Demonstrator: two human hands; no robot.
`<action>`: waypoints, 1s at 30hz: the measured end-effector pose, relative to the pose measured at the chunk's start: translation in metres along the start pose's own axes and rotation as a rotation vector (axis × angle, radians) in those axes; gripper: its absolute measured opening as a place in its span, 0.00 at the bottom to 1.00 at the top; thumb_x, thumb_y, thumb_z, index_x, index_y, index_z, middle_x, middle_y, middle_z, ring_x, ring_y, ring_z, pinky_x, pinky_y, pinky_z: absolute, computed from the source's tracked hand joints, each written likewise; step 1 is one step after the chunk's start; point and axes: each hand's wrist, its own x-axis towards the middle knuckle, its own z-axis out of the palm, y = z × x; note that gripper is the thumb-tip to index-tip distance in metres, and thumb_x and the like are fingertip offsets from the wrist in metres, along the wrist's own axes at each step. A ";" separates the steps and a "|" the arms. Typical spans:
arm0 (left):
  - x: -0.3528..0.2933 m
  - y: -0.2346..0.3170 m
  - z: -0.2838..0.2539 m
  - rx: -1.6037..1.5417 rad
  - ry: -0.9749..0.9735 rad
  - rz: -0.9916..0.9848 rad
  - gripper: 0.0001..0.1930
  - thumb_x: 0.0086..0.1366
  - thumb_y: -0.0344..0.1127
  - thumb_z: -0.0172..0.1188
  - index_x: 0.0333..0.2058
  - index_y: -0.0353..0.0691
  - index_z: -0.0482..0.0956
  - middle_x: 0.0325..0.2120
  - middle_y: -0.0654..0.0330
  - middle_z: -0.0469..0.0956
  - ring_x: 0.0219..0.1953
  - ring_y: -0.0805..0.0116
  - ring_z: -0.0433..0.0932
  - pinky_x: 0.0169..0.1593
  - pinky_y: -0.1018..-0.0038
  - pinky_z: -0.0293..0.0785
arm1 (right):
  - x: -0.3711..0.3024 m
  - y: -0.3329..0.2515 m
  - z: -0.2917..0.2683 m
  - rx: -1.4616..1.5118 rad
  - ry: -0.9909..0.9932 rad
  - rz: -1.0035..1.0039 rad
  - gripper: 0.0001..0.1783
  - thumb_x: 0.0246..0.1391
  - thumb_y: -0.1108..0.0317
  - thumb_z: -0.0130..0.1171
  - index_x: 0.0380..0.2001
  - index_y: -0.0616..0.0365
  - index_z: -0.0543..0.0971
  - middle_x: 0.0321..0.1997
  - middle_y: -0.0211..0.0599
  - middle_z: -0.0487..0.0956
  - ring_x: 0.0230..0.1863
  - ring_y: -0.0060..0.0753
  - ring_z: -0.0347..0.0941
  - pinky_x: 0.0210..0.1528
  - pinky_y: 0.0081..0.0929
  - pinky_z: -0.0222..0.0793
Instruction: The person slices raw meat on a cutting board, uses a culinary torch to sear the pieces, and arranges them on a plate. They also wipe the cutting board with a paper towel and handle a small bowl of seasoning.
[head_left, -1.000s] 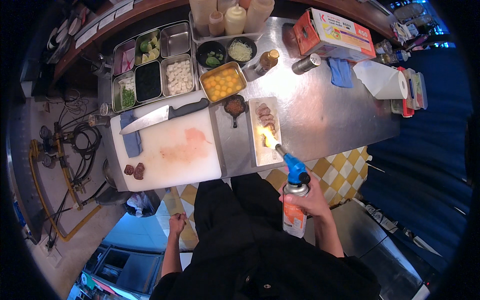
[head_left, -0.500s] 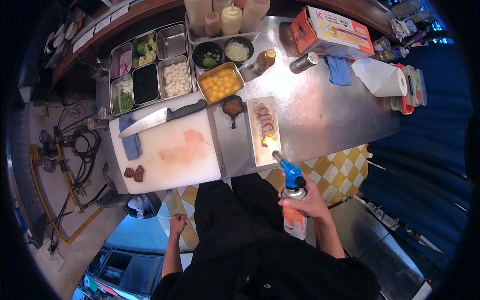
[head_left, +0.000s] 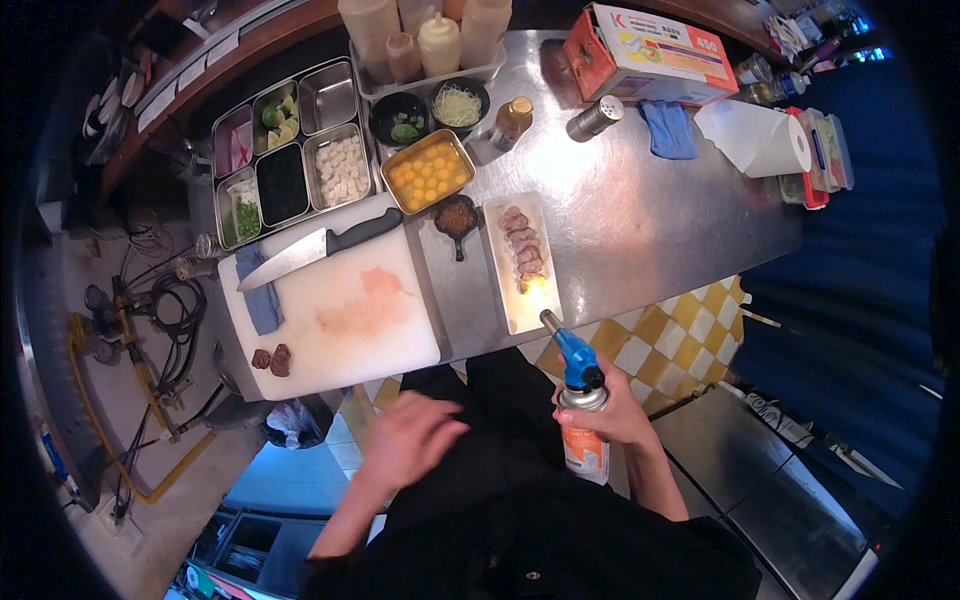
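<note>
My right hand (head_left: pixel 622 405) is wrapped around a blow torch (head_left: pixel 580 375) with a blue head and an orange and white gas can. Its nozzle points up and left, and a bright yellow flame (head_left: pixel 537 293) burns at the lower end of a row of sliced meat (head_left: pixel 523 245). The slices lie overlapping on a narrow rectangular plate (head_left: pixel 512 312) close to the counter's front edge. My left hand (head_left: pixel 408 440) is raised in front of my dark clothing, slightly blurred, fingers apart and nothing visible in it.
Left of the plate lie a small black pan of red-brown seasoning (head_left: pixel 457 220) and a white cutting board (head_left: pixel 345 345) with a knife (head_left: pixel 320 248), blue cloth and two meat pieces (head_left: pixel 281 360). Behind stand a tray of egg yolks (head_left: pixel 430 175), metal ingredient pans (head_left: pixel 333 105), bottles and a box (head_left: pixel 650 60).
My left hand has risen from beside my body toward the counter's front, and its fingers have opened. The torch has shifted slightly down; its flame still plays on the lower end of the meat.
</note>
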 end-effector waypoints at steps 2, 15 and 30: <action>0.037 0.038 0.014 -0.009 0.038 0.364 0.22 0.59 0.44 0.74 0.50 0.42 0.85 0.50 0.58 0.83 0.50 0.55 0.81 0.50 0.61 0.76 | -0.004 -0.001 0.005 -0.018 0.061 -0.042 0.42 0.41 0.63 0.84 0.58 0.60 0.74 0.44 0.31 0.82 0.46 0.22 0.78 0.49 0.28 0.75; 0.126 0.110 0.071 -0.151 -0.833 1.018 0.27 0.58 0.29 0.64 0.59 0.37 0.79 0.54 0.51 0.81 0.61 0.53 0.77 0.72 0.51 0.63 | -0.065 -0.017 -0.037 -0.412 -0.255 -0.327 0.48 0.37 0.62 0.83 0.62 0.64 0.73 0.50 0.39 0.82 0.51 0.31 0.79 0.54 0.34 0.75; -0.063 -0.061 -0.059 0.367 0.141 0.051 0.13 0.60 0.31 0.68 0.45 0.40 0.83 0.41 0.54 0.84 0.45 0.49 0.82 0.53 0.57 0.77 | 0.186 -0.073 -0.056 -0.221 0.875 -1.113 0.43 0.48 0.75 0.79 0.67 0.65 0.70 0.57 0.39 0.80 0.55 0.32 0.78 0.60 0.35 0.73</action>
